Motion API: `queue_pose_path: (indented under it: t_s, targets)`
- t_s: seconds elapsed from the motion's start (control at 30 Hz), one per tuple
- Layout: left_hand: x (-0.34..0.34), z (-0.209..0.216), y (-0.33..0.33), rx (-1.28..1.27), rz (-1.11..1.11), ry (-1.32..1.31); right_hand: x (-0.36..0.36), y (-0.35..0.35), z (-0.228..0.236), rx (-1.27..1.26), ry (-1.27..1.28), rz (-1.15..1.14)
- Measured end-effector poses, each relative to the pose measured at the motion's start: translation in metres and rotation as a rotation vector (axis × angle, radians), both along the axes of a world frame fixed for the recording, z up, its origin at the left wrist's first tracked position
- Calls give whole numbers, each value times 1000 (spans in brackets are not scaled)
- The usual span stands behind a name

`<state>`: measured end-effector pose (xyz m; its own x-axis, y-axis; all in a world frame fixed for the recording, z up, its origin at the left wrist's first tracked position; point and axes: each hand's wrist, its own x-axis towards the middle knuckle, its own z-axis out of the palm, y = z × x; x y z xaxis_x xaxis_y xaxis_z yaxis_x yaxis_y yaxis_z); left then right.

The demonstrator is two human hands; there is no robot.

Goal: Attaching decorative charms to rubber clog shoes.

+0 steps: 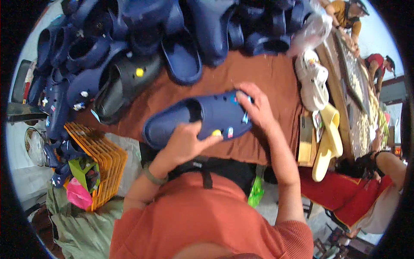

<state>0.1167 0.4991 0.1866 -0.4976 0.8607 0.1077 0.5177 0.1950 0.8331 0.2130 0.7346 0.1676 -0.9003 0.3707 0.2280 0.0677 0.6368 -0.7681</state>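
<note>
A navy blue foam clog (172, 117) lies sideways in front of me, its toe to the right, just above a brown cloth. Small charms dot its toe, among them a yellow one (216, 133) and light blue ones. My left hand (186, 141) grips the near side by the foot opening, with one digit stretched toward the yellow charm. Some of its fingertips are hidden at the opening. Around the toe end, my right hand (257, 105) is closed, its fingers over the front. A black clog (123, 86) with a yellow charm rests beyond, to the left.
Many navy clogs (209, 26) are heaped along the far side of the brown cloth (248, 69). White clogs (312, 82) and yellow slippers (327, 142) line the right edge. An orange crate (101, 157) stands at the left. Other people (347, 19) work at a long table to the right.
</note>
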Motion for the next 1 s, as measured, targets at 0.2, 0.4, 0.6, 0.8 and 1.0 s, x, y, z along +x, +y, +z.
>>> queue_pose_path:
  t_s: [0.2, 0.4, 0.6, 0.8, 1.0]
  targets:
    - [-14, 12, -31, 325, 205, 275, 8, -5, -10, -235, 88, -15]
    - [-46, 10, -88, -141, 254, 553, 10, -6, -11, -311, 118, -48]
    - [-51, 8, -104, -396, 107, 139, 14, -8, -4, -481, 92, -8]
    - [-49, 18, -117, -427, 91, -243, 17, -11, -1, -631, 102, 29]
    - [-81, 125, -154, 128, 295, -657, 15, -11, -5, -971, 219, 135]
